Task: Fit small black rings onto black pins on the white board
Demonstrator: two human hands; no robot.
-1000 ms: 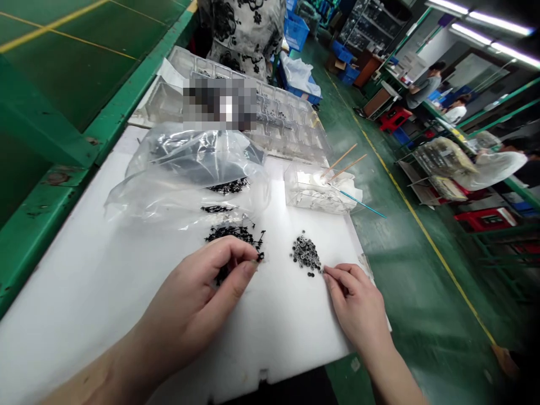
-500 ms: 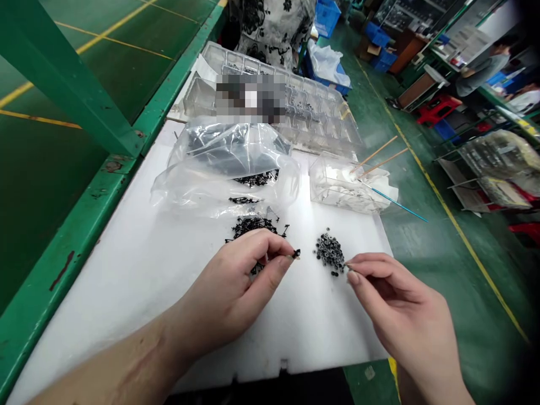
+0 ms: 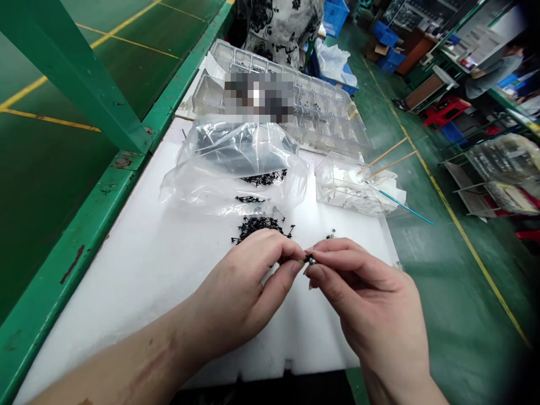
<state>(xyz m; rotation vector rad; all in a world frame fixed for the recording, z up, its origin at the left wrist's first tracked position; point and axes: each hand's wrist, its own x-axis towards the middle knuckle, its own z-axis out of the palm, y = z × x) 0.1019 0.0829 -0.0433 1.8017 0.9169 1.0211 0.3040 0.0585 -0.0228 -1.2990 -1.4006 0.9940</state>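
My left hand [image 3: 244, 289] and my right hand [image 3: 367, 309] meet fingertip to fingertip above the white table [image 3: 147, 264]. Both pinch a tiny black part [image 3: 311, 259] between thumb and forefinger. A heap of small black parts [image 3: 257, 225] lies just beyond my left hand. The pile of small grey rings is mostly hidden behind my right hand; one stray ring [image 3: 332, 230] shows beside it.
A clear plastic bag [image 3: 236, 169] with more black parts lies farther back. A clear box [image 3: 350, 185] with white tissue and thin sticks stands at the right. Clear compartment trays [image 3: 320, 112] line the far edge. A person in a patterned top [image 3: 280, 28] stands beyond. A green frame [image 3: 84, 90] runs along the left.
My right hand has moved left from the ring pile and met my left hand; both now pinch at the same small part. The view shifted slightly.
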